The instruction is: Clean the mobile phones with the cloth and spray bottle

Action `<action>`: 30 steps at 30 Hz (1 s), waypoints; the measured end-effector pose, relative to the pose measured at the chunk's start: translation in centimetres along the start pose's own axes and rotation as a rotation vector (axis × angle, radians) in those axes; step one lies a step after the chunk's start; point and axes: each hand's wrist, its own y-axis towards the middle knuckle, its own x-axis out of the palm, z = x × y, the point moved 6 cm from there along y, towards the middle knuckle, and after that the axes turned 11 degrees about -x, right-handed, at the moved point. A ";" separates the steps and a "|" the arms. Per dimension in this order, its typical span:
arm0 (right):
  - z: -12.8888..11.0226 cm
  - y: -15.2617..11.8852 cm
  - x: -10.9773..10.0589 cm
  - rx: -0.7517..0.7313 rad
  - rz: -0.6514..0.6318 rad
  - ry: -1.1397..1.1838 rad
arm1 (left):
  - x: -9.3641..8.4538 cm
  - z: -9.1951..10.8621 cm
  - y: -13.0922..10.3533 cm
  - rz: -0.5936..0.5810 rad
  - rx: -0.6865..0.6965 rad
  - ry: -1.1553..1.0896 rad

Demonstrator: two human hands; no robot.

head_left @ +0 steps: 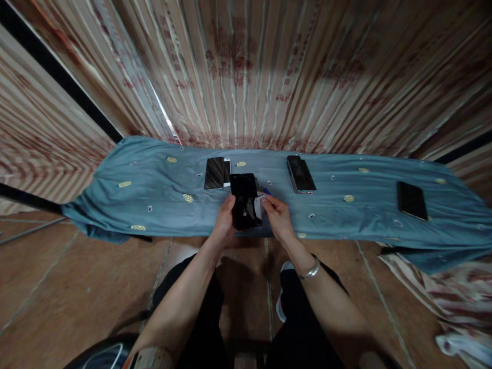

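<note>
A black smartphone [243,197] with a glossy, reflecting screen is held up over the near part of the cloth-covered bench. My left hand [225,218] grips its left edge, thumb on the front and fingers behind. At the phone's right edge my right hand [277,215] pinches a small whitish piece [260,197], perhaps a wipe or a bit of film; its kind is not clear. Just beyond my right fingers lies a small blue object [267,191], mostly hidden. Behind the phone, a dark phone [214,173] overlaps a white phone [227,171] on the cloth.
A blue-green patterned cloth [161,189] covers the long narrow bench. To the right lie stacked dark phones [302,174], and farther right another dark phone [412,200]. A striped curtain [238,77] hangs behind the bench. Bunched fabric [453,297] lies on the tiled floor [107,287].
</note>
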 end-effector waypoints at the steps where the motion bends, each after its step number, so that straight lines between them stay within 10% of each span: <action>1: 0.0 0.1 -0.1 -0.003 0.015 0.009 | 0.1 -0.1 -0.1 -0.020 -0.004 0.013; 14: 0.5 1.9 -2.4 0.112 0.191 0.316 | 0.3 -2.9 -0.7 -0.053 -0.277 0.103; 22: 0.5 1.6 -1.8 0.130 0.153 0.305 | -0.1 -1.9 0.2 -0.012 0.012 0.273; 30: -0.1 1.2 -1.5 0.067 0.132 0.249 | 1.7 -0.4 -0.9 -0.100 0.411 0.944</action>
